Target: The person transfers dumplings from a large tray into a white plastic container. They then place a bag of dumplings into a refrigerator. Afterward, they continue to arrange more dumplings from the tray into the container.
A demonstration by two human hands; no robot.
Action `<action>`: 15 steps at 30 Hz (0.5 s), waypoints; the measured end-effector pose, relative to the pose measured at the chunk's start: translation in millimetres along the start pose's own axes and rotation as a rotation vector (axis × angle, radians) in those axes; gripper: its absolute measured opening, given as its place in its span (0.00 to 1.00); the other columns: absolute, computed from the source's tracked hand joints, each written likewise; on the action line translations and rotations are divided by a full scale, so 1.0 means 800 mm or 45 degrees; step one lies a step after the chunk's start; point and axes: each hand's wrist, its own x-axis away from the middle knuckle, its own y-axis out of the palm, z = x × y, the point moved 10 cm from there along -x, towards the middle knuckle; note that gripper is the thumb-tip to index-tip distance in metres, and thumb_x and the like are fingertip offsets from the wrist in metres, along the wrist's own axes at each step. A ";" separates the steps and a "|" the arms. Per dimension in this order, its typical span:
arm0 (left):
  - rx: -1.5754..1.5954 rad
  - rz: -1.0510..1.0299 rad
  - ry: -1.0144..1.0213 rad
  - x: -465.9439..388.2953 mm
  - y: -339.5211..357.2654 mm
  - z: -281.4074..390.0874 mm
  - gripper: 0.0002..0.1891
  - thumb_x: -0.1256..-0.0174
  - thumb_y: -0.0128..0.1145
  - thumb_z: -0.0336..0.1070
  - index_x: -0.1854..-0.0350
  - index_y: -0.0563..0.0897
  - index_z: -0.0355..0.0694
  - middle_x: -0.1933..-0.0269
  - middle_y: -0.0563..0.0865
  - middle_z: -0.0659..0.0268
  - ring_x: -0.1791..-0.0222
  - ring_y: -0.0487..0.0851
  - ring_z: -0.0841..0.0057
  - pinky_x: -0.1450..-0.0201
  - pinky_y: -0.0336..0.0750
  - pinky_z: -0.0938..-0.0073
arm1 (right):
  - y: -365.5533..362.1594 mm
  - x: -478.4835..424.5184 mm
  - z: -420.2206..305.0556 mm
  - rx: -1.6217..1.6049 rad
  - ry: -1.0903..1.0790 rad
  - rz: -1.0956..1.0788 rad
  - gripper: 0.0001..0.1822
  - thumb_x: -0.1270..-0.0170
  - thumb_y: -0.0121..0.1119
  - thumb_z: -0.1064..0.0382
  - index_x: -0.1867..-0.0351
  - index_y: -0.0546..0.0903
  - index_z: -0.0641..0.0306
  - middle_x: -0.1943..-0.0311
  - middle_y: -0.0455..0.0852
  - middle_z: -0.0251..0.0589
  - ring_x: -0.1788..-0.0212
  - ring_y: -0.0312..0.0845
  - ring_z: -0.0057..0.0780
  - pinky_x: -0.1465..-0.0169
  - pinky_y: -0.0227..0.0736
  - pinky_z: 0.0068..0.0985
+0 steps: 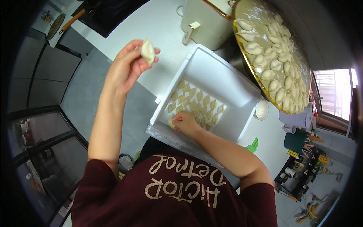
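Note:
My left hand (pixel 126 66) is raised at the upper left, over the counter's edge. Between its thumb and fingers it holds an uncooked dumpling (pixel 148 52). My right hand (pixel 185 123) reaches down into a deep white plastic bin (pixel 215 68). Its fingertips pinch another dumpling (pixel 170 122) at the bin's near left corner. Rows of dumplings (pixel 199 95) lie on the bin's floor; my right hand and forearm hide some of them. To the upper right, a round gold-rimmed tray (pixel 259 14), dusted with flour, carries many more dumplings (pixel 275 64).
A cream-coloured appliance with a handle (pixel 190 32) stands behind the bin. Right of the bin are a small bowl of white powder (pixel 261 110) and a green object (pixel 252 146). A black cooktop (pixel 109 14) and a wooden-handled pan (pixel 72 21) lie at the upper left.

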 end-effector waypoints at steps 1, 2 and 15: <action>0.023 0.049 0.001 0.015 -0.019 -0.005 0.09 0.28 0.46 0.29 0.50 0.74 0.33 0.54 0.83 0.43 0.61 0.88 0.64 0.63 0.86 0.77 | 0.006 -0.013 0.007 0.037 0.007 -0.001 0.05 0.37 0.61 0.67 0.65 0.79 0.65 0.73 0.82 0.35 0.71 0.83 0.24 0.69 0.76 0.22; 0.046 0.096 0.001 0.029 -0.037 -0.009 0.09 0.28 0.46 0.29 0.50 0.74 0.33 0.54 0.84 0.43 0.61 0.88 0.64 0.63 0.86 0.77 | 0.011 -0.025 0.015 0.072 0.014 -0.001 0.04 0.37 0.62 0.68 0.65 0.79 0.65 0.73 0.83 0.35 0.71 0.84 0.25 0.71 0.76 0.22; 0.095 0.348 -0.009 0.117 -0.121 -0.023 0.07 0.28 0.49 0.30 0.52 0.74 0.35 0.57 0.84 0.44 0.63 0.88 0.64 0.65 0.85 0.77 | 0.031 -0.088 0.034 0.142 -0.127 0.104 0.02 0.40 0.61 0.71 0.69 0.79 0.66 0.75 0.85 0.40 0.73 0.84 0.24 0.71 0.79 0.21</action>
